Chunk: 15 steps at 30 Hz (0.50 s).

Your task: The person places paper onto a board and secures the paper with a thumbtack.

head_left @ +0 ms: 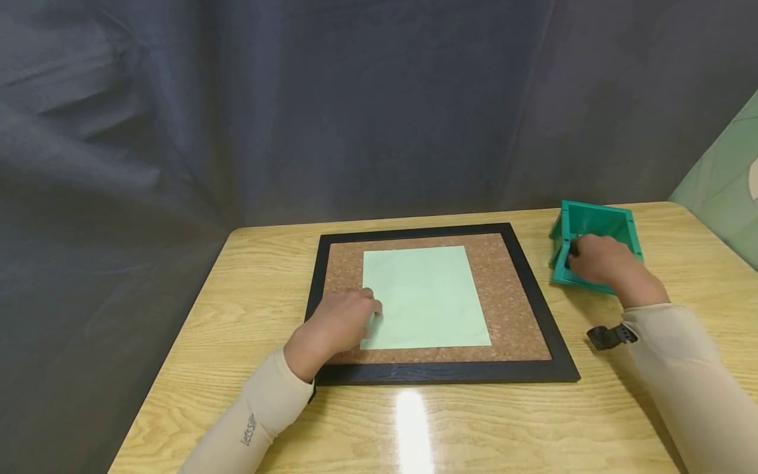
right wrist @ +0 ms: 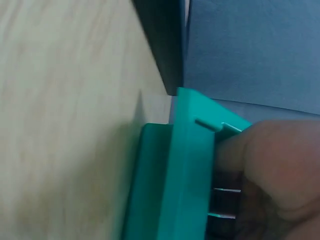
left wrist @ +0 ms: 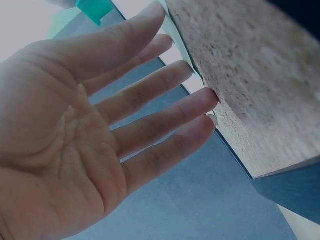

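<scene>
A pale green sheet of paper [head_left: 423, 289] lies flat on a cork board [head_left: 515, 303] with a black frame [head_left: 438, 374]. My left hand [head_left: 340, 322] rests at the sheet's left edge. In the left wrist view its fingers [left wrist: 160, 122] are spread and nearly straight, fingertips touching the paper and cork. At the right, my right hand [head_left: 606, 263] reaches down into a green plastic bin [head_left: 604, 220]. Something dark with shiny lines [right wrist: 223, 200] shows beside that hand in the right wrist view. The right fingertips are hidden, so a grip cannot be made out.
Board and bin stand on a light wooden table [head_left: 260, 296], the bin near its back right. A dark grey curtain [head_left: 379, 118] hangs behind and along the left. A black strap [head_left: 612, 337] sticks out at the right wrist. A green patterned surface [head_left: 725, 178] borders the right.
</scene>
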{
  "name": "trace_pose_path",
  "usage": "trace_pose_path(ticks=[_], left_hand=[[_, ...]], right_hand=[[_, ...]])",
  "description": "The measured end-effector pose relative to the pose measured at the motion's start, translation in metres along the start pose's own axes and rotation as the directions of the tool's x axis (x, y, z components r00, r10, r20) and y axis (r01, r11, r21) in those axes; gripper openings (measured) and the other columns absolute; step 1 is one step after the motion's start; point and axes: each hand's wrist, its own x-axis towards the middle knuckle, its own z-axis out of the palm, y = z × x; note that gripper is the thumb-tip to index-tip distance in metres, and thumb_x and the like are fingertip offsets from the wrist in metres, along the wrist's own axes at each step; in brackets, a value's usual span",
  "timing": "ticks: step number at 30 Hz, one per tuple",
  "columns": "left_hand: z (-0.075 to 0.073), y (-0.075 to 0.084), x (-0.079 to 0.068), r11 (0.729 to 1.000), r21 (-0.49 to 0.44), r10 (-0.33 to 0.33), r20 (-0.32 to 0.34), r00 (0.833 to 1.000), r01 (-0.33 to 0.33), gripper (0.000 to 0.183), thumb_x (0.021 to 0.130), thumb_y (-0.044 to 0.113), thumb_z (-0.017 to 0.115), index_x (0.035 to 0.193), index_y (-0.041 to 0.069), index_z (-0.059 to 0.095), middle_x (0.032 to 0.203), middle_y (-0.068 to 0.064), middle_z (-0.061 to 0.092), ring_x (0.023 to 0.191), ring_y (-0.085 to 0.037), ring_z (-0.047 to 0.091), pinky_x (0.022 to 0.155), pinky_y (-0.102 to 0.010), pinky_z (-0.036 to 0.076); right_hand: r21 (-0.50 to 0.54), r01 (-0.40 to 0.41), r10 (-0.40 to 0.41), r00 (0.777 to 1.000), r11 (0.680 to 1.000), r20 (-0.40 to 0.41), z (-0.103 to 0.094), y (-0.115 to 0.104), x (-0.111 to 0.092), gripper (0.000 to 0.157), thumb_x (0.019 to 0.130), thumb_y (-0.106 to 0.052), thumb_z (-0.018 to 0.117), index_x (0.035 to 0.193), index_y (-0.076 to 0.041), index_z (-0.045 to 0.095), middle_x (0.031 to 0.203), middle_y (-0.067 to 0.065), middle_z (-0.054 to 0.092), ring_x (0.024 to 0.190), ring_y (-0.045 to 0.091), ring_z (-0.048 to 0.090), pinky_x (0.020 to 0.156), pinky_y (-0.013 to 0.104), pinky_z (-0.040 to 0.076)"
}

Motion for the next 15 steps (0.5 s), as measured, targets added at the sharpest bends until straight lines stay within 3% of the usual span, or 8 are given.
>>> trace_pose_path(ticks=[4,11,15], left_hand=[[-0.001,0.001,0.000,1.000,0.013,0.009,-0.006,1.000,-0.009,0.033,0.081,0.019,0.084,0.112,0.017,0.074,0.103,0.000,0.068,0.088,-0.017,0.066,0.072,-0.034,0.054],[-0.002,0.002,0.000,1.000,0.023,0.018,-0.005,1.000,-0.018,0.033,0.082,0.019,0.083,0.113,0.017,0.074,0.102,0.000,0.068,0.086,-0.017,0.066,0.070,-0.033,0.053],[-0.002,0.002,0.000,0.999,0.026,0.020,-0.005,1.000,-0.020,0.032,0.082,0.019,0.083,0.113,0.017,0.074,0.102,0.000,0.067,0.085,-0.017,0.065,0.069,-0.032,0.053]], right_hand=[[-0.001,0.021,-0.021,1.000,1.000,0.014,0.004,0.005,0.002,0.031,0.100,-0.017,0.037,0.078,-0.002,0.054,0.073,0.015,0.049,0.068,0.030,0.048,0.063,0.041,0.040],[0.032,0.057,-0.060,0.995,0.998,0.078,0.005,0.013,0.001,0.031,0.102,-0.020,0.036,0.084,-0.002,0.054,0.079,0.014,0.050,0.076,0.030,0.049,0.068,0.044,0.037],[0.021,0.077,-0.078,0.993,0.997,0.091,0.004,0.013,0.000,0.030,0.102,-0.019,0.037,0.084,-0.003,0.054,0.093,0.024,0.058,0.086,0.039,0.053,0.071,0.045,0.038]])
